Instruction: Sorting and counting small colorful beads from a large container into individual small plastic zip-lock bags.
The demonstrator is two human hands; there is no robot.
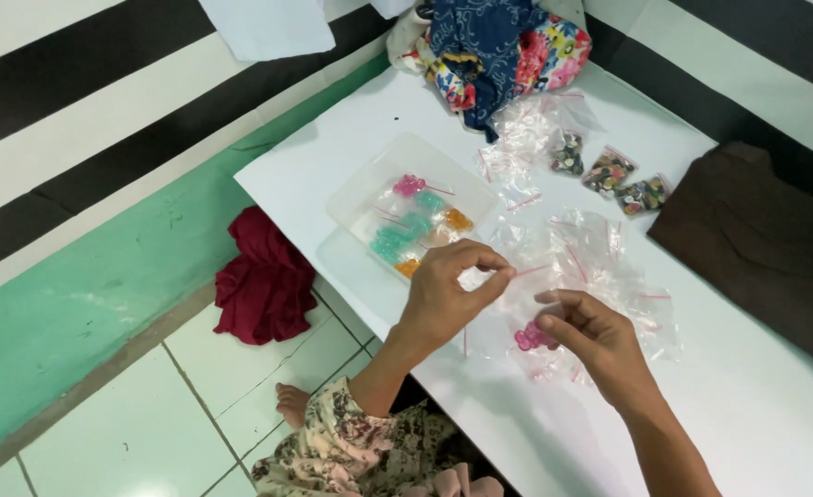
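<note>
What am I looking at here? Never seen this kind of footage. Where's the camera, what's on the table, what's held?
There is no machine: one camera worn on a person's head looks down at their own bare hands. The left hand and right hand together pinch a small clear bag holding pink pieces. On the white table lie more empty clear bags, a clear tray of coloured pieces, three filled bags, folded patterned cloth and a dark brown cloth.

3 small clear bags of dark mixed pieces (609,172) lie at the table's far edge. Empty clear zip bags (591,253) pile mid-table; a clear tray (356,198) holds filled bags (416,221).
</note>
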